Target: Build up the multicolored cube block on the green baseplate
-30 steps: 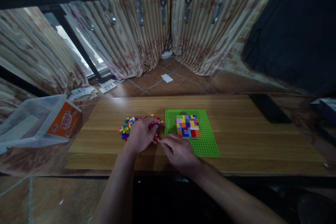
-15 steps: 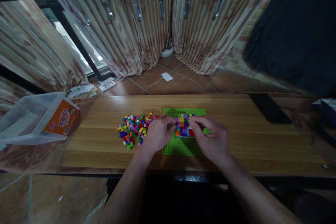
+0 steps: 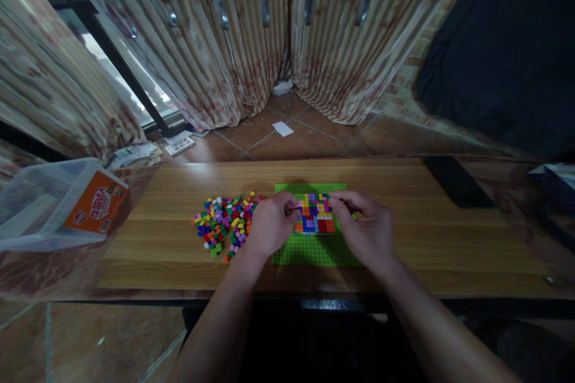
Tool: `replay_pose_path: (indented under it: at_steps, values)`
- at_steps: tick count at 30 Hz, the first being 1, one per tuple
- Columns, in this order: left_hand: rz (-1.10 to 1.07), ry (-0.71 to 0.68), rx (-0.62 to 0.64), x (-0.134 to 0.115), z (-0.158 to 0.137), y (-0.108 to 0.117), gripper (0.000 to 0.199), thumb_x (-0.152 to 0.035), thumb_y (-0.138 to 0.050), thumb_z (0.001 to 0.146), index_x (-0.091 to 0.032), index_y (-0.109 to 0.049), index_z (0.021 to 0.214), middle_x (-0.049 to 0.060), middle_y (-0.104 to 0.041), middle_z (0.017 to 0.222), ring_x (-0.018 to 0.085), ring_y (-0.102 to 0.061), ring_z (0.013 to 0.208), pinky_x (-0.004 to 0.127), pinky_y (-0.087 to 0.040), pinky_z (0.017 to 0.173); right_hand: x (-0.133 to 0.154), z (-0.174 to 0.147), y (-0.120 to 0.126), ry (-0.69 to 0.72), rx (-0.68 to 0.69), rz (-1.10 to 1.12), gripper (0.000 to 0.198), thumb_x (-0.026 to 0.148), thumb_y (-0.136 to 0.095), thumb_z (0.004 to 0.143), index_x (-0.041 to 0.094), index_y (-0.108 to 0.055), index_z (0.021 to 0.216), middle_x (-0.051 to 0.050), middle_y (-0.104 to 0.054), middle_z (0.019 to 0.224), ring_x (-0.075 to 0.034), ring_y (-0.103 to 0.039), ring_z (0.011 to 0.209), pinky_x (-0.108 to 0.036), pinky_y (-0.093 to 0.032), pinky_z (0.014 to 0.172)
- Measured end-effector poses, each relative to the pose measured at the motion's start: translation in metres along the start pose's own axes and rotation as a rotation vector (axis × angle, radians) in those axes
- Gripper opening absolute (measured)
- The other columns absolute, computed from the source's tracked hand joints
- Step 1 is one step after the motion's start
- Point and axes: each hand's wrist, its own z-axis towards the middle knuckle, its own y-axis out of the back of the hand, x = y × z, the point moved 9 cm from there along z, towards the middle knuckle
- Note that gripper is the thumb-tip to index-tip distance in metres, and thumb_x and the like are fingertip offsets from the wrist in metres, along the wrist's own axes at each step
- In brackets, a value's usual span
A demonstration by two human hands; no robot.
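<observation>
Ok so your mosaic (image 3: pixel 315 222) is sitting on the green plate (image 3: pixel 309 251), around the middle of the table (image 3: pixel 413 245), w/ the loose brick pile (image 3: pixel 222 218) just off to its left. Your L hand (image 3: pixel 273 224) has thumb + fingers drawn together at the mosaic's left edge, and your R hand (image 3: pixel 366 230) is doing abt the same at the far right corner. Tbh can't tell if either one's pinching a brick or just touching the edge, fingertips hide it. Handling-wise, imo the bricks look like hard plastic, so v. light, stiff, prob a bit slick, and tiny enough to ping off if you squeeze at an angle. Best hold on a single one is thumb + index on opposite side walls, studs left free so you can press straight down. The mosaic itself is prob rigid while pressed flat but weak at the seams, so don't pry at one corner; take it low on both sides, w/ even pressure. Can't see if it's locked onto the plate, btw. Plate looks thin, might flex a bit if lifted by an edge.
</observation>
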Motion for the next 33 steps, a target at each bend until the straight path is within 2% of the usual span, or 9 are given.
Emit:
replay_pose_path:
  at_steps: [4,7,10,14,18,28,33]
  values:
    - [-0.081,0.043,-0.026,0.008,0.0,-0.002,0.007,-0.014,-0.061,0.078,-0.019,-0.064,0.082,0.001,-0.071,0.081,0.014,-0.066,0.074,0.026,-0.051,0.071,-0.019,-0.001,-0.013,-0.099,0.063,-0.058,0.022,0.035,-0.059,0.085,0.02,-0.071,0.097,-0.007,-0.071,0.097,-0.022,-0.065,0.088,-0.04,-0.051,0.081]
    - [-0.124,0.061,-0.026,0.011,0.001,-0.005,0.008,-0.013,-0.061,0.076,-0.018,-0.063,0.083,0.002,-0.071,0.08,0.014,-0.065,0.073,0.025,-0.051,0.07,-0.027,-0.003,-0.025,-0.114,0.068,-0.119,0.035,0.038,-0.061,0.083,0.018,-0.067,0.111,-0.013,-0.066,0.112,-0.028,-0.06,0.107,-0.049,-0.046,0.094]
    - [-0.149,0.054,-0.028,0.012,0.001,-0.007,0.01,-0.012,-0.06,0.077,-0.019,-0.062,0.083,0.0,-0.07,0.078,0.013,-0.065,0.072,0.025,-0.051,0.07,-0.033,-0.004,-0.039,-0.126,0.058,-0.165,0.048,0.043,-0.063,0.08,0.016,-0.062,0.12,-0.016,-0.062,0.119,-0.031,-0.056,0.114,-0.053,-0.042,0.099]
    - [-0.144,0.018,-0.051,0.009,-0.001,-0.007,0.011,-0.01,-0.058,0.078,-0.019,-0.061,0.083,0.001,-0.07,0.078,0.014,-0.066,0.074,0.025,-0.051,0.07,-0.041,-0.003,-0.055,-0.17,0.092,-0.164,0.063,0.056,-0.064,0.077,0.015,-0.058,0.124,-0.018,-0.062,0.121,-0.033,-0.057,0.113,-0.055,-0.043,0.098]
    - [-0.126,0.011,-0.052,0.007,-0.002,-0.008,0.01,-0.011,-0.058,0.079,-0.02,-0.061,0.083,0.001,-0.07,0.078,0.015,-0.067,0.075,0.025,-0.052,0.071,-0.046,-0.002,-0.059,-0.189,0.114,-0.198,0.068,0.062,-0.064,0.075,0.014,-0.06,0.122,-0.02,-0.063,0.12,-0.034,-0.058,0.11,-0.055,-0.044,0.095]
    - [-0.149,0.049,-0.038,0.004,-0.003,-0.008,0.015,-0.008,-0.058,0.077,-0.021,-0.062,0.085,0.001,-0.071,0.078,0.015,-0.068,0.075,0.025,-0.053,0.073,-0.058,-0.001,-0.06,-0.206,0.178,-0.169,0.058,0.053,-0.065,0.074,0.016,-0.065,0.119,-0.016,-0.066,0.113,-0.03,-0.061,0.1,-0.05,-0.048,0.088]
    - [-0.139,0.042,-0.041,0.005,-0.002,-0.009,0.015,-0.007,-0.059,0.075,-0.02,-0.062,0.083,0.001,-0.071,0.076,0.015,-0.067,0.073,0.025,-0.053,0.071,-0.065,0.0,-0.061,-0.259,0.197,-0.137,0.057,0.052,-0.067,0.071,0.017,-0.066,0.117,-0.014,-0.067,0.107,-0.028,-0.063,0.093,-0.048,-0.05,0.084]
